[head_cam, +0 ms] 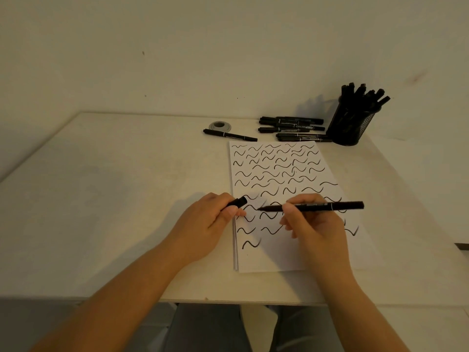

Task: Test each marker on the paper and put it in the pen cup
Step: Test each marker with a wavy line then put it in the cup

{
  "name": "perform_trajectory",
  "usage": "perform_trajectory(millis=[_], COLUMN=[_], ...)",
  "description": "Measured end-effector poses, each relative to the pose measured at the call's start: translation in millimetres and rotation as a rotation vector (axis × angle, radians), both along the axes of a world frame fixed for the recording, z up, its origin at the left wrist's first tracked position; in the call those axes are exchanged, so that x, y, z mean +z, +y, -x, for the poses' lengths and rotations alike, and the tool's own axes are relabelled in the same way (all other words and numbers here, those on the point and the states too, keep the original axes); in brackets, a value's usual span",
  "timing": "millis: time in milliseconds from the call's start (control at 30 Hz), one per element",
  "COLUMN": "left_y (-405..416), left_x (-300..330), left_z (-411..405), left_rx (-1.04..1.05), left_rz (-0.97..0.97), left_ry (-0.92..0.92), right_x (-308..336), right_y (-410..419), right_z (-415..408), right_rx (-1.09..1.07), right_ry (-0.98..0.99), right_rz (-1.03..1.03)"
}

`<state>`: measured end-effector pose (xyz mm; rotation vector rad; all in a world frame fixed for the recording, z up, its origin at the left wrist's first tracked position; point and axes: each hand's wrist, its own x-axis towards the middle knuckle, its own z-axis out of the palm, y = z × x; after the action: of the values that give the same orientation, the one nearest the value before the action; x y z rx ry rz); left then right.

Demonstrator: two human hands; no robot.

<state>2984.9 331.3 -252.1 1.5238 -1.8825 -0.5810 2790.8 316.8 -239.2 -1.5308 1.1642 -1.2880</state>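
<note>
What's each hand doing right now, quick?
Left hand: grips the marker cap.
Right hand: holds the uncapped marker, tip over the paper.

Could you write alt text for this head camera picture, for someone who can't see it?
A person's right hand holds an uncapped black marker over squiggle-covered paper, while the left hand holds its cap. Behind the paper on the pale table lie more markers, beside a black mesh pen cup full of markers.
</note>
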Motion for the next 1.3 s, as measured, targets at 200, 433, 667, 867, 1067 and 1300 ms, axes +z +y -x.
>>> perform_trajectory(millis=[200, 433, 667, 867, 1067, 1300], left_y=[0.6, -1.2, -3.1, -1.5, 3.4, 3.9], left_x=[-2.0, -2.4, -3.5, -2.1, 0.3, 3.3], left_z=[-1.2, -1.0, -4.1, -3.4, 1.4, 2.8], left_rx=[0.070, 0.061, 0.049, 0.019, 0.060, 0.052], left_rz=[0.077, 0.067, 0.060, 0.091, 0.106, 0.020], left_ry=[0.020, -0.031, -0.040, -0.050, 0.103, 0.239], right_x=[16.6, 7.1, 4.8, 5.0, 4.2, -2.3], right_y=[-30.9, -37.4, -37.7, -30.0, -25.7, -25.5], right_z=[-12.2, -20.6, -24.3, -29.2, -31.5, -31.6], right_rx=[0.067, 0.145, 0.174, 0.230, 0.336, 0.438], right_ry=[-0.376, -0.460, -0.356, -0.184, -0.168, -0.200], right_rz=[-0.184, -0.244, -0.210, -0.139, -0.117, -0.100])
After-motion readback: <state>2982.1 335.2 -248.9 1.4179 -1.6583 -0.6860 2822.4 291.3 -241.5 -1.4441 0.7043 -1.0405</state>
